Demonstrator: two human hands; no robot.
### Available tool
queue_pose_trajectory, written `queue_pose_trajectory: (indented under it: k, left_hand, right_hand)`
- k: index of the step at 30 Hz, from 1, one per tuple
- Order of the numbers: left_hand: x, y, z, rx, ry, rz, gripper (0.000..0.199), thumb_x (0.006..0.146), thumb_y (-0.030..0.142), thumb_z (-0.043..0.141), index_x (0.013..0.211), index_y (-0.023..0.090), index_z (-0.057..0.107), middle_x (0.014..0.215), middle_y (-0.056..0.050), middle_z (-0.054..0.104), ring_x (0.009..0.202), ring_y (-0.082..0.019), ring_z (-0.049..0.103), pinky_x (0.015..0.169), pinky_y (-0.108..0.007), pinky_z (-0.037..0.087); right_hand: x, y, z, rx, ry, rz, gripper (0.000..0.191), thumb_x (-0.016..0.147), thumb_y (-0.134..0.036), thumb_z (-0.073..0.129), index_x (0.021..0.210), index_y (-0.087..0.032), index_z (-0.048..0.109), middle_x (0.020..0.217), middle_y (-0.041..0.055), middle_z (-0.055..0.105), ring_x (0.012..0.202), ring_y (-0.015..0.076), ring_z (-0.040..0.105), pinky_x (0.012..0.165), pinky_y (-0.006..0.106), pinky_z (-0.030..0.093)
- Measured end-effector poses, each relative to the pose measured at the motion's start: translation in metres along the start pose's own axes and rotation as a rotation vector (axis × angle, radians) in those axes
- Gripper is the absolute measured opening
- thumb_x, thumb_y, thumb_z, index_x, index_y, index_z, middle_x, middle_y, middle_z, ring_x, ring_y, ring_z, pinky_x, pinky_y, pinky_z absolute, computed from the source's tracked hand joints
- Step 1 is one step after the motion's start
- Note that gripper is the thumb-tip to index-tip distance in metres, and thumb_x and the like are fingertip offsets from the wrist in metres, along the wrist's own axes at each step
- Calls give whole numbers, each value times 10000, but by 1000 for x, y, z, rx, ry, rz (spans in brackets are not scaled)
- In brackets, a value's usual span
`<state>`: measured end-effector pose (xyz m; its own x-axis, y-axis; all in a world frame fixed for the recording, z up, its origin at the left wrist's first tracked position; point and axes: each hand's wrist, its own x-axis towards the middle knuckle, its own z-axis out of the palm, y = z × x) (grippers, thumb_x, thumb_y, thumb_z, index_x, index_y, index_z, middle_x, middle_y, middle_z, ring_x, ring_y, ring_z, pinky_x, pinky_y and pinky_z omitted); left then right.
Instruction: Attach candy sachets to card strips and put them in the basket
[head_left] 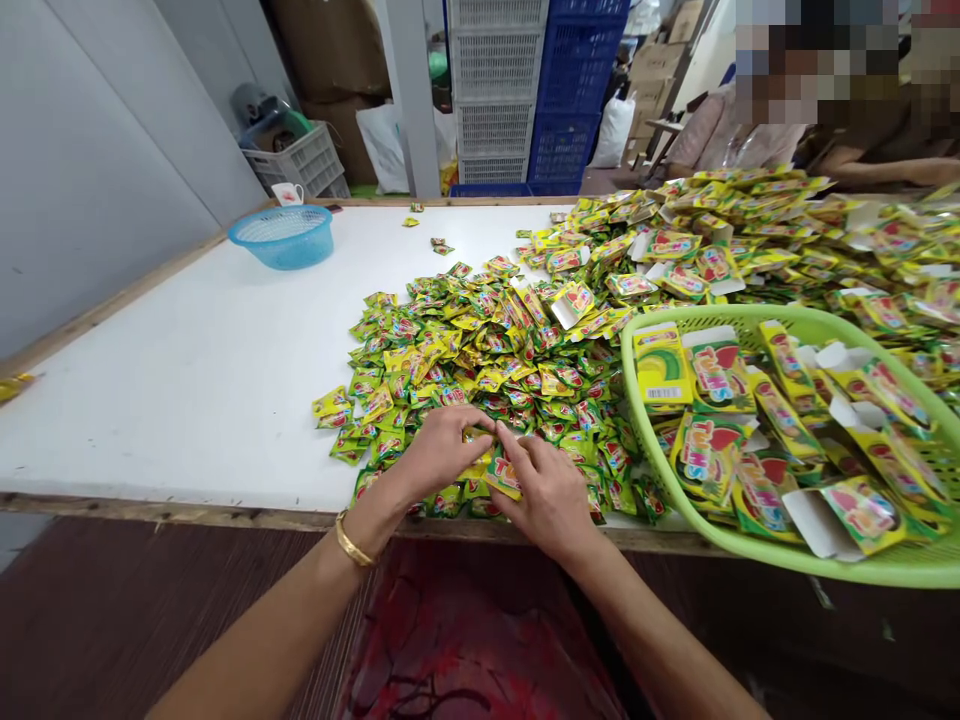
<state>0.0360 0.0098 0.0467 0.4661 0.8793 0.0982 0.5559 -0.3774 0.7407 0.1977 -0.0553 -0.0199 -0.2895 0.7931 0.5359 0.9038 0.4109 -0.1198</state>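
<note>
Both of my hands meet over a loose heap of small yellow-and-green candy packets (450,365) at the table's front edge. My right hand (551,495) is closed around a small printed cardboard candy box (504,475), thumb below and fingers over it. Right beside the box's upper left end, my left hand (442,450) has its thumb and fingers curled together. A bit of yellow packet shows between them, though most of it is hidden. To the right stands a light green plastic basket (637,440) holding several candy boxes (720,370), some with flaps open.
A large pile of candy boxes (720,265) covers the table's far right. Toward the back left are a blue mesh basket (281,240) and a white cup (288,194). Stacked crates (499,90) stand behind the white table (187,370). Co-workers (739,130) sit at the far right.
</note>
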Motion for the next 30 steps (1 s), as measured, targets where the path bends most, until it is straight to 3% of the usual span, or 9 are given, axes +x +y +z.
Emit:
queue_pose_trajectory:
  k: [3, 6, 10, 12, 16, 21, 25, 30]
  left_hand:
    - [2, 5, -2, -22, -87, -6, 174, 712, 156, 553, 788, 172, 708, 801, -11, 704, 737, -145, 621, 728, -242, 458]
    - [1, 8, 1, -54, -48, -49, 164, 705, 176, 564, 778, 175, 710, 730, 3, 682, 665, -140, 593, 680, -248, 448]
    - [-7, 7, 0, -355, -77, -106, 255, 740, 277, 573, 955, 178, 669, 764, -6, 670, 678, -142, 588, 628, -243, 453]
    - [-11, 4, -2, -418, -87, -128, 238, 723, 270, 593, 930, 173, 659, 798, -12, 670, 715, -144, 593, 645, -240, 455]
    - [-11, -1, -1, -235, -7, -162, 70, 703, 218, 587, 720, 168, 634, 628, 29, 593, 607, -120, 525, 587, -224, 398]
    - [-8, 0, 11, -30, 97, -135, 39, 703, 174, 579, 672, 160, 598, 610, 32, 549, 592, -112, 481, 594, -231, 354]
    - [-7, 2, 15, -18, 98, -150, 28, 696, 163, 574, 668, 159, 581, 591, 45, 511, 568, -103, 443, 574, -230, 325]
    - [-5, 1, 8, -159, 2, -178, 229, 699, 279, 602, 544, 168, 475, 514, 76, 352, 512, -86, 339, 504, -221, 255]
  right_hand:
    - [-1, 0, -1, 8, 15, -32, 689, 839, -424, 503, 1429, -142, 287, 996, 103, 578, 870, 226, 522, 729, 335, 426]
    - [-2, 0, -1, 16, 66, -17, 717, 851, -427, 480, 1439, -97, 237, 1013, 123, 588, 877, 229, 528, 752, 336, 436]
    - [-4, 4, -4, 27, 87, 40, 713, 855, -441, 482, 1434, -101, 241, 1040, 128, 606, 906, 235, 544, 781, 342, 440]
    - [-4, 5, -5, 31, 75, 38, 703, 854, -443, 485, 1428, -108, 255, 1051, 124, 611, 906, 234, 551, 781, 342, 438]
    - [-2, 6, -7, -1, 60, -16, 654, 854, -431, 483, 1390, -93, 322, 1064, 124, 615, 900, 232, 548, 764, 339, 421]
    - [-1, 6, -5, -43, 30, -22, 611, 857, -419, 484, 1359, -88, 372, 1053, 122, 618, 896, 232, 538, 752, 341, 403]
    - [-4, 7, -4, -28, 32, -19, 640, 854, -426, 484, 1381, -93, 337, 1054, 123, 614, 899, 233, 539, 751, 342, 410]
    - [-3, 6, -8, -27, 55, -32, 672, 853, -437, 482, 1402, -94, 303, 1039, 124, 614, 887, 237, 531, 755, 345, 409]
